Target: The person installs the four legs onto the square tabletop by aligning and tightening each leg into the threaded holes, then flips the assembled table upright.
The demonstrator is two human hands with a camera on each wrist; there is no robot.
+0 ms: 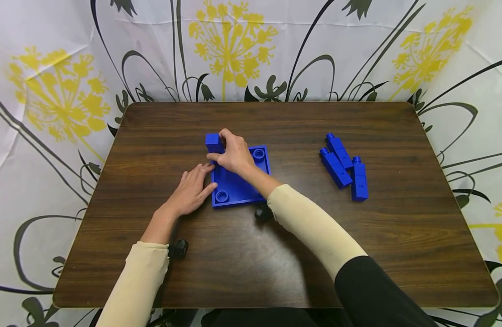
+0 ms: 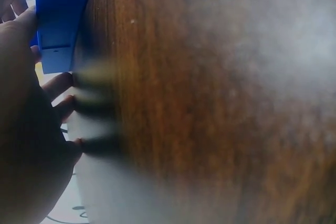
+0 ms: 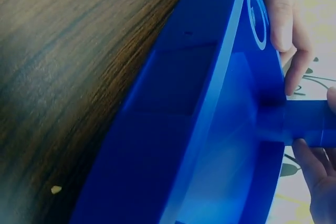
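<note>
A blue square panel with raised rims [image 1: 238, 187] lies on the table, round sockets showing in its near-left and far-right corners. At its far-left corner a blue square leg [image 1: 213, 142] stands upright; my right hand [image 1: 235, 155] reaches across the panel and grips it. In the right wrist view, fingers hold the leg [image 3: 307, 123] from both sides where it rises from the panel. My left hand [image 1: 190, 190] rests along the panel's left edge, fingers extended and thumb near the near-left socket. The left wrist view shows that hand's fingertips down at the tabletop beside the panel's side [image 2: 60, 19].
Three more blue legs with threaded ends lie to the right: one farther back [image 1: 340, 152], one beside it [image 1: 336, 169] and one nearer [image 1: 360, 182]. The brown wooden table [image 1: 414, 236] meets a floral curtain [image 1: 300, 45] behind. Black wrist cameras sit under both forearms.
</note>
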